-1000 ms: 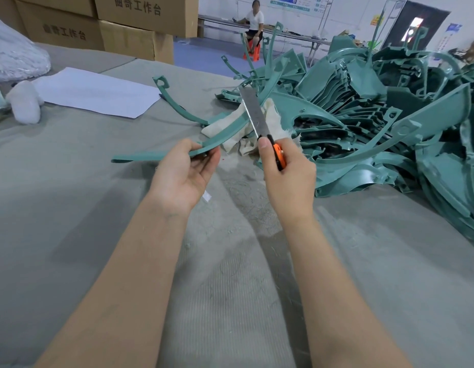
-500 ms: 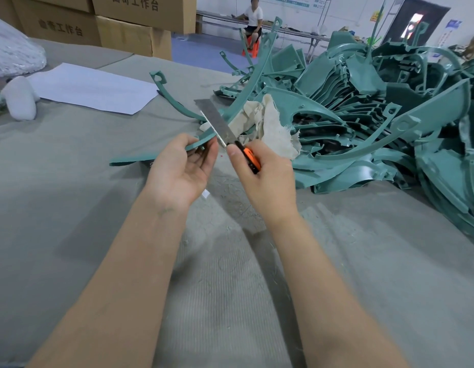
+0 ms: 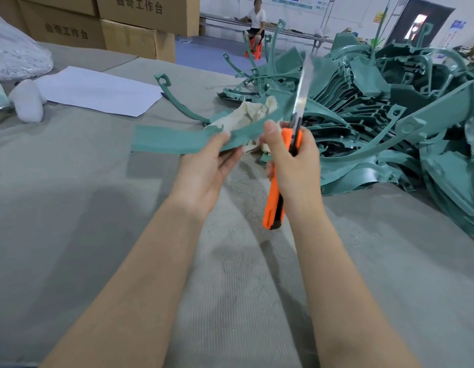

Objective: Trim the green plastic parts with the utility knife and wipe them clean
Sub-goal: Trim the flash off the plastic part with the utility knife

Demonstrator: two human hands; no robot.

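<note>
Mid-frame: left hand (image 3: 204,166) pinches the curved green strip (image 3: 172,140); right hand (image 3: 294,166) grips the utility knife (image 3: 281,179), blade up. Risk: long exposed blade beside the left fingertips (image 3: 225,135); a slip could cut them.

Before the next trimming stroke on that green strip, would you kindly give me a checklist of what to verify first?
1. Left hand grips the green strip: ok.
2. Right hand wrapped round the utility knife: ok.
3. Blade extended: ok, it points up and away from the person.
4. Blade apart from the left fingers: ok.
5. Blade edge set on the strip's rim: cannot tell, motion blur.
6. Cloth ready for wiping: ok, lying behind the strip beside the pile of green parts.
</note>
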